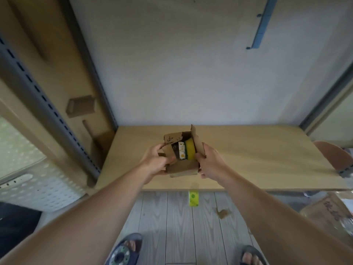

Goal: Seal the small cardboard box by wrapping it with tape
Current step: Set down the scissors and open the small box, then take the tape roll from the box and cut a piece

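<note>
Over the near tabletop (pixel 248 159), left hand (pixel 155 163) and right hand (pixel 211 162) each clamped a grip on the small cardboard box (pixel 182 169), steadying its open flaps, probably to fold them before taping.

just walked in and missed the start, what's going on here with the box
A person holds a small cardboard box over a wooden table with both hands. The left hand grips its left side and the right hand grips its right flap. The flaps are open, and a yellow sponge-like item and a dark packet show inside. No tape shows on the box yet.
</note>
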### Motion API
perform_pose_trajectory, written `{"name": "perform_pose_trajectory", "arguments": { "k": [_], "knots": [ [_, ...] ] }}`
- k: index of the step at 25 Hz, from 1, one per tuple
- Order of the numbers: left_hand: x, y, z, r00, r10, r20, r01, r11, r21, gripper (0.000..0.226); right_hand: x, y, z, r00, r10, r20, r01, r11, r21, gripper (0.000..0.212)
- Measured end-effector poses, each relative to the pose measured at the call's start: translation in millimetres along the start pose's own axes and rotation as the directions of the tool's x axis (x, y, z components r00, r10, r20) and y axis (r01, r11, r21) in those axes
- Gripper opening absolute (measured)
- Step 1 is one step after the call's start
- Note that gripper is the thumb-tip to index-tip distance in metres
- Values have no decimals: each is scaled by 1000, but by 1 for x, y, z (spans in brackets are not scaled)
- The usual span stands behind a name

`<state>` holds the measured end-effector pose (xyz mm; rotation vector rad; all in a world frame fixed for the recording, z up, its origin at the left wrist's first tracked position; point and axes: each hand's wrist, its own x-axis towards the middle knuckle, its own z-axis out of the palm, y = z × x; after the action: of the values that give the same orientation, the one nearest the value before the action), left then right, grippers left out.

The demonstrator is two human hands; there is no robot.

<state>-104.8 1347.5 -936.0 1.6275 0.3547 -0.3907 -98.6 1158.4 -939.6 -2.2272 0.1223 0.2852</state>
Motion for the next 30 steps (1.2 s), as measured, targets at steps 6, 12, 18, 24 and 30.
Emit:
{"name": "perform_pose_trajectory", "arguments": {
  "k": [6,12,18,24,30],
  "knots": [
    [32,-8,-27,998,-31,-55,34,997,72,49,48,0,38,993,80,91,-83,996,25,26],
    [51,-48,-35,989,-88,-116,112,968,223,51,61,18,88,950,226,215,-235,972,15,42],
    [39,-26,-8,961,58,-271,60,911,407,59,33,38,62,918,282,279,-331,933,143,50],
    [14,-9,6,935,268,-234,-113,847,519,55,-22,86,49,920,374,118,-382,923,56,29],
    [12,-13,8,906,381,-185,-225,802,553,29,-17,119,70,818,566,97,-555,735,390,37]
  ]
}}
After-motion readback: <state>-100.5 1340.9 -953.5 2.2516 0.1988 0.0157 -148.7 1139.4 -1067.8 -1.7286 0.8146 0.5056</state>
